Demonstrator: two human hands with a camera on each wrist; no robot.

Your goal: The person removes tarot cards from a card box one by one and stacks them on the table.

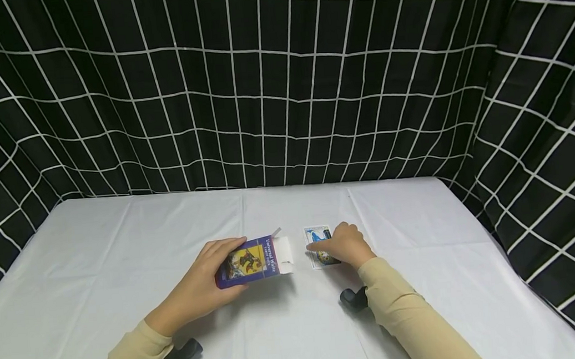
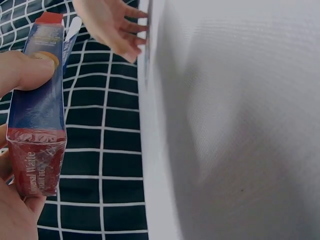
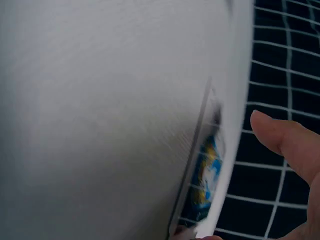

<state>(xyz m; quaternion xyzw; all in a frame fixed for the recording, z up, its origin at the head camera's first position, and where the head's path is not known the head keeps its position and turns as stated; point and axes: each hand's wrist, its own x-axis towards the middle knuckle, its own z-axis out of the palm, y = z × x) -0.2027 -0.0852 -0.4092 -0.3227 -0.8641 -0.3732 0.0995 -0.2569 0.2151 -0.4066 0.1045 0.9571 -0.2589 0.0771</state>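
A blue and red tarot card box (image 1: 247, 261) is in my left hand (image 1: 206, 279), gripped between thumb and fingers just above the table. Its white end flap (image 1: 283, 252) stands open toward the right. In the left wrist view the box (image 2: 37, 110) shows its narrow side and red bottom, with the thumb pressing on it. A picture tarot card (image 1: 316, 236) lies face up on the cloth, partly under my right hand (image 1: 347, 245). The right hand's fingers are extended over it; whether they touch it is hard to tell. The right wrist view shows the card's blue and yellow picture (image 3: 207, 172) and the thumb raised.
A white cloth (image 1: 123, 269) covers the table. Black curtains with white grid lines (image 1: 280, 80) stand behind it and along both sides. A dark wrist device (image 1: 182, 355) sits at the left cuff, and another dark device (image 1: 353, 299) at the right.
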